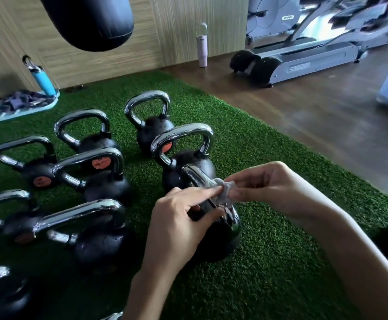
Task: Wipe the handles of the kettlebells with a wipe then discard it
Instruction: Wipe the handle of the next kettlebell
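Left hand (181, 218) and right hand (273, 188) each pinch wipe (225, 190) wrapped over kettlebell handle (194, 174), 5 o'clock of other kettlebells (105, 183), to rub it.

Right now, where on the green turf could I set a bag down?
Bare turf lies right of the kettlebell being wiped, up to the wooden floor, and on its near side. The left side is crowded with close-set kettlebells.
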Demonstrator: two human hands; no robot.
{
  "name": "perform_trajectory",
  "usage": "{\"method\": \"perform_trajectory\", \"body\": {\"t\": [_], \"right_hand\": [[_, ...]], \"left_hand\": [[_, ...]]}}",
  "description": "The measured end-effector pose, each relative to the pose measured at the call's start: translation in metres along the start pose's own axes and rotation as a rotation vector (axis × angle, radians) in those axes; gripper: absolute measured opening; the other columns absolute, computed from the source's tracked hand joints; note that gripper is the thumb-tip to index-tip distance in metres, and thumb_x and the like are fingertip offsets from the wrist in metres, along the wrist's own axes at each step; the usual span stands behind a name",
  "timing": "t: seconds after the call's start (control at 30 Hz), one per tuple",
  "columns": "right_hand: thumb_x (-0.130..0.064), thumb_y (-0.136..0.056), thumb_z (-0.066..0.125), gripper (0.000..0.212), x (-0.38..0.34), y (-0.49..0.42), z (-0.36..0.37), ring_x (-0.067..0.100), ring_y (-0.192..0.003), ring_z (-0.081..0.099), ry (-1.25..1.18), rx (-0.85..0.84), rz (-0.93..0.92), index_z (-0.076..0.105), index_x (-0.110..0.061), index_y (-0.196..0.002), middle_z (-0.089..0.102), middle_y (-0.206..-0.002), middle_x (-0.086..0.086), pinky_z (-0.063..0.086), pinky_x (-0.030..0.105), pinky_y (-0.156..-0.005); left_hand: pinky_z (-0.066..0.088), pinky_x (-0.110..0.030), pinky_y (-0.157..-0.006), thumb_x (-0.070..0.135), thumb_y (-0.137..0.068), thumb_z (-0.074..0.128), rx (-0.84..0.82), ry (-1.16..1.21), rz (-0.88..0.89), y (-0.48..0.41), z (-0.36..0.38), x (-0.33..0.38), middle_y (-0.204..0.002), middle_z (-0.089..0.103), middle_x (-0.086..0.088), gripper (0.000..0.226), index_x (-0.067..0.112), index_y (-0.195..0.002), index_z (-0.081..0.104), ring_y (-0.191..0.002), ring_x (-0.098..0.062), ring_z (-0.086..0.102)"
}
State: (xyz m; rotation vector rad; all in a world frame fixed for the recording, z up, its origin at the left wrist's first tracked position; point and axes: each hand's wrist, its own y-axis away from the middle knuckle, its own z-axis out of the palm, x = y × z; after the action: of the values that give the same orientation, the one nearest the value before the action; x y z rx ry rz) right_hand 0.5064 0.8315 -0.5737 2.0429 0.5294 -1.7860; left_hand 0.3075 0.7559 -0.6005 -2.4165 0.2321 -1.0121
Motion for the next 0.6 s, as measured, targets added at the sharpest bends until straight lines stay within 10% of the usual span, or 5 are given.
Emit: {"method": "perform_trajectory", "body": {"t": [0.13,0.3,0.4,0.6], "right_hand": [[-0.018,-0.071,0.084,0.027,0.013,0.004,-0.002,0.012,-0.08,0.072,-0.044,0.208,0.046,0.079,-0.016,-0.097,0.079,-0.089,0.004,0.056,0.025,-0.081],[-0.018,-0.078,0.083,0.024,0.032,0.001,0.014,0.006,-0.07,0.064,-0.152,0.184,0.206,0.08,-0.013,-0.101,0.077,-0.099,0.016,0.051,0.017,-0.066],[-0.013,-0.083,0.078,0.024,0.043,0.0,0.018,0.031,-0.092,0.068,-0.346,0.133,0.238,0.078,-0.007,-0.106,0.071,-0.112,0.028,0.057,0.046,-0.093],[-0.003,-0.079,0.077,0.021,0.046,0.001,0.031,0.03,-0.087,0.073,-0.411,0.143,0.213,0.079,-0.002,-0.1,0.075,-0.101,0.024,0.063,0.037,-0.079]], "left_hand": [[0.043,-0.005,-0.065,0.03,-0.08,0.083,0.137,0.085,-0.316,-0.007,-0.005,-0.004,-0.091,0.072,0.031,0.03,0.04,-0.109,0.077,-0.063,0.002,0.062],[0.051,-0.022,-0.085,0.055,-0.076,0.08,0.062,0.291,-0.742,-0.027,-0.001,-0.009,-0.087,0.076,0.024,0.037,0.04,-0.108,0.072,-0.081,0.006,0.068],[0.047,-0.019,-0.067,0.051,-0.078,0.08,0.021,0.396,-0.83,-0.034,0.004,-0.002,-0.076,0.077,0.015,0.017,0.037,-0.087,0.074,-0.051,0.003,0.055],[0.044,-0.01,-0.051,0.045,-0.08,0.08,-0.038,0.365,-0.848,-0.032,-0.004,-0.003,-0.049,0.06,0.013,0.019,0.039,-0.063,0.074,-0.042,0.003,0.046]]}}
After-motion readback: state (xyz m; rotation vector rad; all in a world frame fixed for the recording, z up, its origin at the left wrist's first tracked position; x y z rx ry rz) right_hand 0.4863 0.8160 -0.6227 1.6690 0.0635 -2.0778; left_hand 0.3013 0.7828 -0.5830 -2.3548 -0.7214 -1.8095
